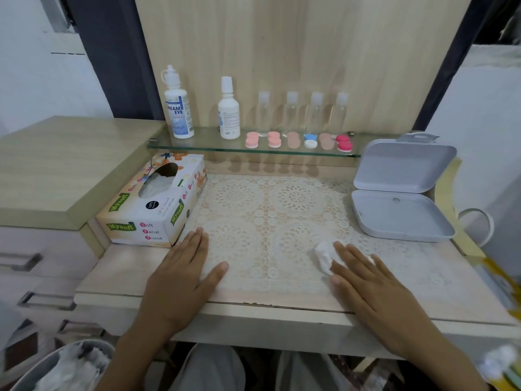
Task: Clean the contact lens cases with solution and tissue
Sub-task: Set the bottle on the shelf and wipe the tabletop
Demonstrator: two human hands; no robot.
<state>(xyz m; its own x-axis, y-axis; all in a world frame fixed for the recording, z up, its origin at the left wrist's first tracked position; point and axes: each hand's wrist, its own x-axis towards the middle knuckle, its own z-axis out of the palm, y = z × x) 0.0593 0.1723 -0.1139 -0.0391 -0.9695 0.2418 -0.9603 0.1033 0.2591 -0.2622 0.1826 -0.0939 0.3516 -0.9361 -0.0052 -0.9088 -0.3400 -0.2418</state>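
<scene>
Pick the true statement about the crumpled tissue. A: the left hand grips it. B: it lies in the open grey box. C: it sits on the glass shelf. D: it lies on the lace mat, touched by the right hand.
D: the crumpled tissue lies on the lace mat, partly under the straight fingers of the right hand.

a home dressing corner: a pale wood desk (253, 314) under a lace mat (267, 210), a glass shelf (197, 145) with lens solution bottles (178, 108) at 12 o'clock, drawers (42, 263) at 9 o'clock, a facial tissue box (152, 204) at 10 o'clock.
</scene>
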